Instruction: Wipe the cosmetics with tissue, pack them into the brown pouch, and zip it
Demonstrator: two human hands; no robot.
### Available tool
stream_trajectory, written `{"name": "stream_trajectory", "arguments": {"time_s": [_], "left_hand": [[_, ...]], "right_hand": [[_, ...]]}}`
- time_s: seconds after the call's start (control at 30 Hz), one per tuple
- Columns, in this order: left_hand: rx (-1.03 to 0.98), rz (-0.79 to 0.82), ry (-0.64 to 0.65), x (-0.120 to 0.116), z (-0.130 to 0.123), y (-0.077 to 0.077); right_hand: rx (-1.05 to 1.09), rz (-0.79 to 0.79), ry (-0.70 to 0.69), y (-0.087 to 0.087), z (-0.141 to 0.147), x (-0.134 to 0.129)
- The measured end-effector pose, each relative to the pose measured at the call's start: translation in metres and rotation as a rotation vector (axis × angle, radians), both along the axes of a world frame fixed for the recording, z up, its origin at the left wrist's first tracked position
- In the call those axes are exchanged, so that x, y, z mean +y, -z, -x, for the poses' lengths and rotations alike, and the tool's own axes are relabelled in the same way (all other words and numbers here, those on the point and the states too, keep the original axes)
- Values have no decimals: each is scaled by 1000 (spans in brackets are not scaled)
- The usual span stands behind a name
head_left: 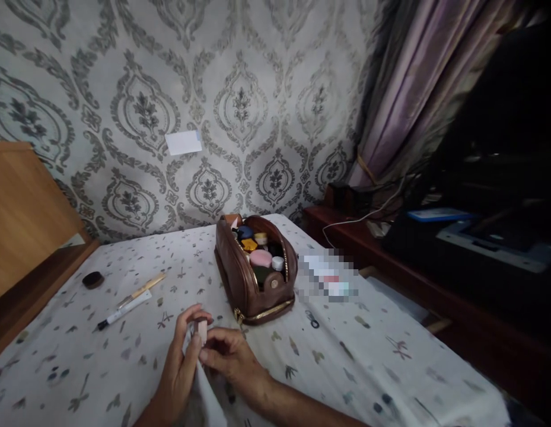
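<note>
My left hand [180,365] is closed around a small pale pinkish block-shaped item [201,330], held upright between thumb and fingers; its exact kind does not show. A white cloth [210,403] hangs down from between my hands. My right hand [235,356] pinches at the cloth's upper end, its thumb and fingertips against the lower part of the small item. Just beyond them stands a brown leather cosmetic bag [231,276], unzipped. Inside it are a pink rounded item [261,258], a small white-lidded jar [277,263], a yellow item [249,244] and other small containers.
On the patterned tablecloth [346,367] at left lie a dark round lid-like item [93,279], a wooden-handled stick [148,285] and a white tube with a black end [124,310]. A blurred-out packet [331,276] lies right of the bag. A wooden panel [30,225] borders the left.
</note>
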State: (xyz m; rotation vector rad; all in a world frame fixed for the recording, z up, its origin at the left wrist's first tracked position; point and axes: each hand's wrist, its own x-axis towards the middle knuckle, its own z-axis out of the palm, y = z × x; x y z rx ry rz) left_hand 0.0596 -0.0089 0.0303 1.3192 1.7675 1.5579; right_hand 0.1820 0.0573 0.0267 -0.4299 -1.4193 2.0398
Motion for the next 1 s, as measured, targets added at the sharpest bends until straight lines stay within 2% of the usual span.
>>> {"name": "stream_trajectory", "arguments": {"time_s": [0.13,0.23,0.33,0.47,0.57,0.67,0.73,0.8,0.9,1.0], "left_hand": [[-8,44,91,-2,3,18],[-23,93,116,-1,5,17],[-59,122,82,1,3,9],[-89,100,32,1,0,3],[-106,106,18,-3,0,4],[-84,127,-31,-7,-1,5],[-64,140,-67,-7,-1,3],[-42,159,-95,-6,-2,-1],[-24,221,-86,-4,-2,-8],[-66,299,-42,-3,-1,-10]], "right_hand": [[25,-52,185,-10,-2,3],[-16,-102,251,-13,-4,3],[-60,-144,297,-13,-5,1],[-99,-194,267,-16,-7,-4],[-98,-163,214,-22,-8,-8],[-90,-197,195,-32,-12,-8],[-79,-254,219,-46,-18,1],[-79,-341,259,-68,-28,20],[-177,-589,341,-113,-43,68],[-453,-877,482,-156,-49,126]]}}
